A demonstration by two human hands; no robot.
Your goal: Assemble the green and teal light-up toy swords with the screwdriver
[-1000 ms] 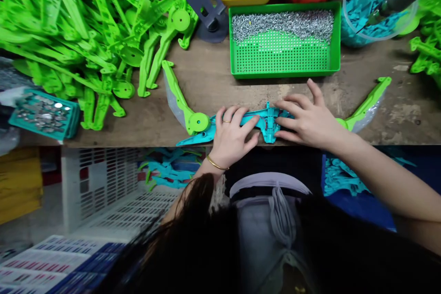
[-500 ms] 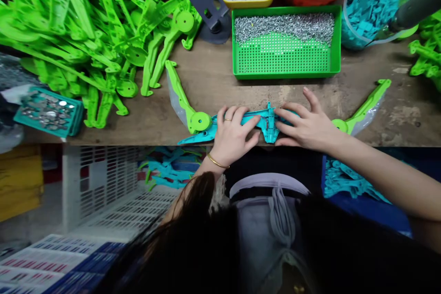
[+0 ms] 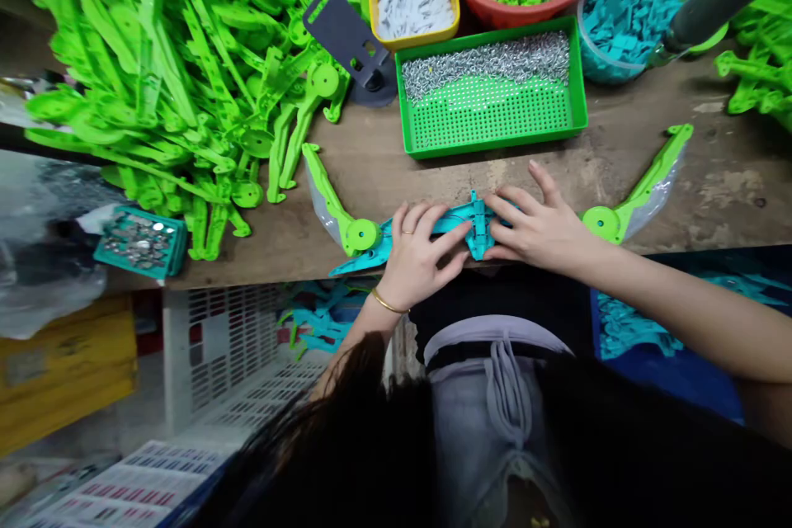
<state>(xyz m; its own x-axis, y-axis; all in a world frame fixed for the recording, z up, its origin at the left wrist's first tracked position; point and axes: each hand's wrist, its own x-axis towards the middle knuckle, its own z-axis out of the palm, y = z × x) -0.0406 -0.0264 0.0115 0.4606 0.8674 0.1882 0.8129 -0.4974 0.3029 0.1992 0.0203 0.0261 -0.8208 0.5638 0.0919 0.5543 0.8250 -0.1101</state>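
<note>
Your left hand (image 3: pixel 417 257) and right hand (image 3: pixel 537 227) rest on the blue frame (image 3: pixel 478 233), seemingly steadying it near you; whether they clamp it is unclear.

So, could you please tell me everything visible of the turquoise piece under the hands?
The turquoise piece is long, looks like hard plastic, and lies along the front edge of the table. The left hand and right hand touch it, hiding parts; a ribbed crosspiece shows between them. Its left end tapers, near where a green limb meets it.
</note>
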